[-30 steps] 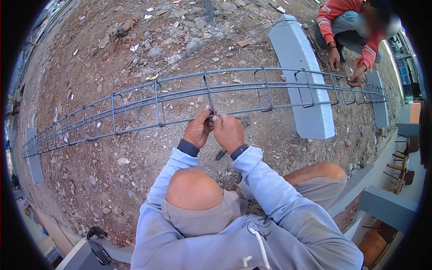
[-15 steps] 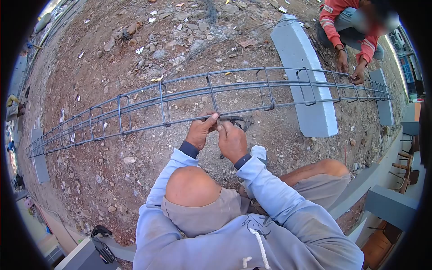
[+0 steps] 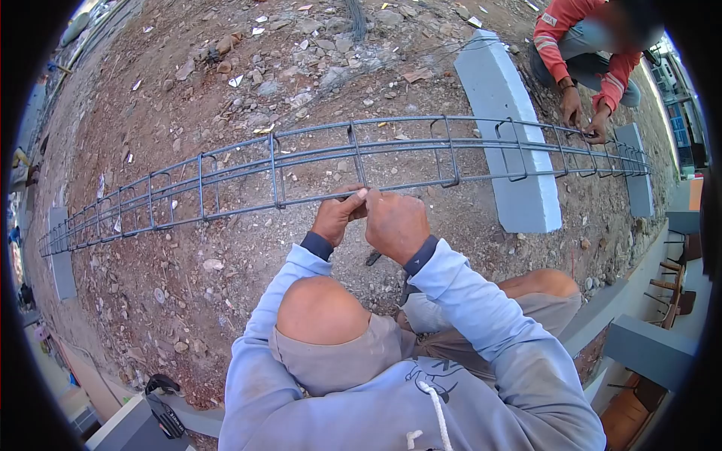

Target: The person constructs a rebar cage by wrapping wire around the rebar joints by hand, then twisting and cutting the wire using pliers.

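Observation:
A long steel rebar cage point(image 3: 274, 171) with several stirrups stretches across the view, raised off the ground. My left hand point(image 3: 335, 221) is closed, its thumb and fingers pinching at the near lower bar where a stirrup meets it. Pressed close beside it, my right hand point(image 3: 398, 225) is a fist with its back to me, just under the same bar. Whatever lies inside the right fist is hidden, as is the joint between the hands.
Grey blocks point(image 3: 526, 207) point(image 3: 63, 263) point(image 3: 639, 169) support the cage. At the far right a co-worker in a red sleeve point(image 3: 553, 41) crouches with both hands at the cage. Stony soil surrounds it; wire strands point(image 3: 356, 22) lie beyond. Chairs point(image 3: 665, 284) stand at lower right.
My right hand has turned over into a fist and moved slightly right and up. The dark tool-like piece beside it is now out of sight. My left hand stays at the bar.

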`<state>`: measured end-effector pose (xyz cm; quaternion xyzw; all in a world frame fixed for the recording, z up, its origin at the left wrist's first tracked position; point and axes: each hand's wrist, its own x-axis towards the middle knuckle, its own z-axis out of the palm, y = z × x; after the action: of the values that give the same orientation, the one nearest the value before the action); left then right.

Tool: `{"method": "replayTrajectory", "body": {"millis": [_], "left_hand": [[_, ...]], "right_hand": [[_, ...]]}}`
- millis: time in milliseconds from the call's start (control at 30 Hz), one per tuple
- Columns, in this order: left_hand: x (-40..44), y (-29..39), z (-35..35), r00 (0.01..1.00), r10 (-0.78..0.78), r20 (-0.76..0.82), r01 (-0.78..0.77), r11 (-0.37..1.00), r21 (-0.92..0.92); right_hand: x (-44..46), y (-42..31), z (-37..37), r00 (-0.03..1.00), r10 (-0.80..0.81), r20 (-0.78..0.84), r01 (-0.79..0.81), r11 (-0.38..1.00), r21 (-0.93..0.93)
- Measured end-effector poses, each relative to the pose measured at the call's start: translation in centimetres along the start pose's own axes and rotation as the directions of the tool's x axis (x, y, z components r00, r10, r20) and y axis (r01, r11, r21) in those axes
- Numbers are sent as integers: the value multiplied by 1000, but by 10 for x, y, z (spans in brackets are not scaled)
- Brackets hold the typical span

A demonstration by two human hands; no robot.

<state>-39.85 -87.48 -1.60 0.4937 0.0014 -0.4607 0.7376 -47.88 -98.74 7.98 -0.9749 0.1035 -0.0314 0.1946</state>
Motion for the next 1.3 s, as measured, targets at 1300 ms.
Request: {"method": "replayTrajectory", "body": {"millis": [1300], "left_hand": [[-16,14,17,998,37,-42,-9,846,534]], "right_hand": [[-79,94,175,521,758,393,-850,504,156]]}}
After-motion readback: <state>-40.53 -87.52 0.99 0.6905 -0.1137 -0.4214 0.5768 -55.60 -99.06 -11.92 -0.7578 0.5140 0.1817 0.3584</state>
